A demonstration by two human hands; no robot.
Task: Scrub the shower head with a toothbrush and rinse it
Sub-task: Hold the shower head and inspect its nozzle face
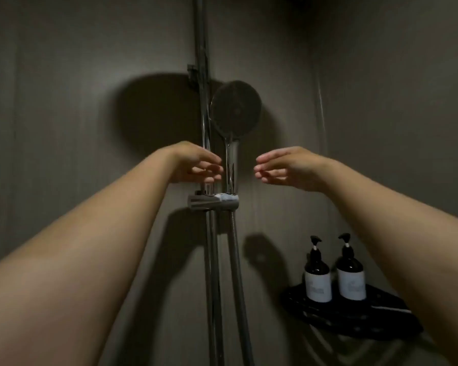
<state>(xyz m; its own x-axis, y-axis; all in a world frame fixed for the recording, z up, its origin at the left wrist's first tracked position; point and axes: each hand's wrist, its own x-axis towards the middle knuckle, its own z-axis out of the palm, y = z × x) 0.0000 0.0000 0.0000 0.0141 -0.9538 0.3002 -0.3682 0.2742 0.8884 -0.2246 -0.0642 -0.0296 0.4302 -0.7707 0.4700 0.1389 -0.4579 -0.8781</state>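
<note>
A round dark shower head [236, 110] with a chrome handle [232, 167] stands upright in a grey bracket [213, 202] on a vertical chrome rail [206, 122]. My left hand [196, 165] hovers just left of the handle, in front of the rail, its fingers loosely curled and holding nothing. My right hand [286, 169] floats to the right of the handle with a clear gap, fingers relaxed and empty. No toothbrush is in view.
A metal hose [236, 273] hangs down from the bracket. Two dark pump bottles [317, 276] [351, 273] with pale labels stand on a black corner shelf [360, 320] at the lower right. Grey walls meet in a corner on the right. The light is dim.
</note>
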